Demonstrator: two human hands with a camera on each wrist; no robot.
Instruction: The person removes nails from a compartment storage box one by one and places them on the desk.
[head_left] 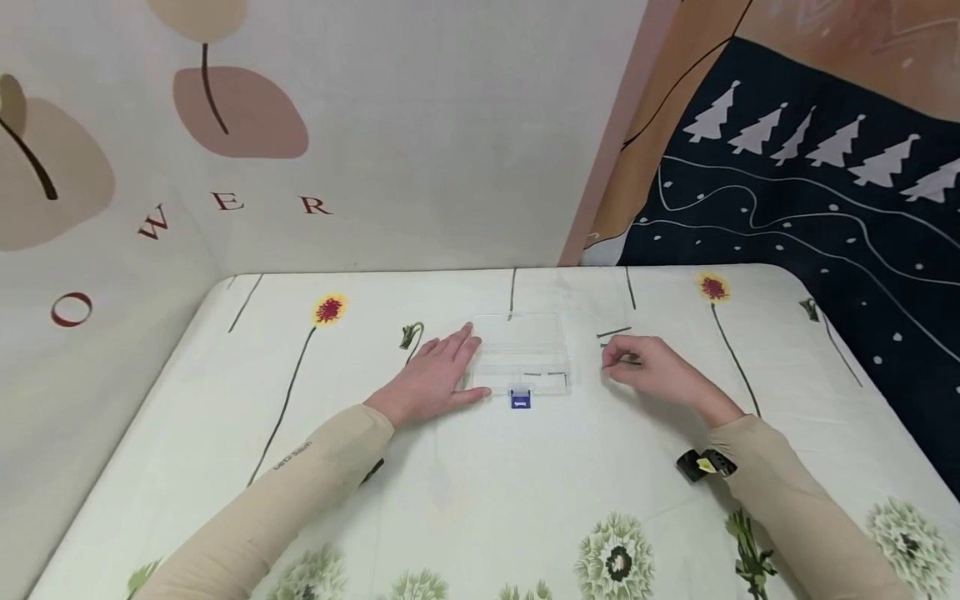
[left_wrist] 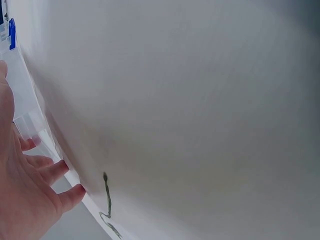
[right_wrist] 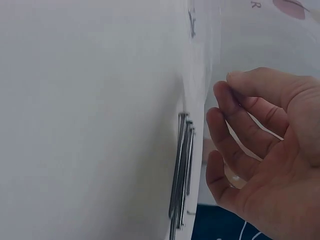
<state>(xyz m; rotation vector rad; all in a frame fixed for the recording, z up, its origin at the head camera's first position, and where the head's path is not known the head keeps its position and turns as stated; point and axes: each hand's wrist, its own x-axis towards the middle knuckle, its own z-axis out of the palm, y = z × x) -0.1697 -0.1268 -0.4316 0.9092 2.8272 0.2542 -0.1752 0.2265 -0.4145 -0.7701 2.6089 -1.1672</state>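
A clear plastic box point(head_left: 519, 354) with a blue latch point(head_left: 521, 400) lies at the middle of the table, with a few thin dark pieces in its front part. My left hand point(head_left: 435, 377) rests at the box's left side, fingers spread; the left wrist view shows the hand point(left_wrist: 35, 185) beside the clear wall. To the right of the box, my right hand point(head_left: 648, 364) hovers over several metal nails point(head_left: 613, 332). In the right wrist view these nails point(right_wrist: 182, 170) lie side by side on the cloth. Thumb and index tips are close together, with nothing visible between them.
A white cloth point(head_left: 480, 500) printed with flowers covers the table. Behind it hangs a pale printed fabric point(head_left: 420, 150), and at the right a dark fabric with white trees point(head_left: 795, 200).
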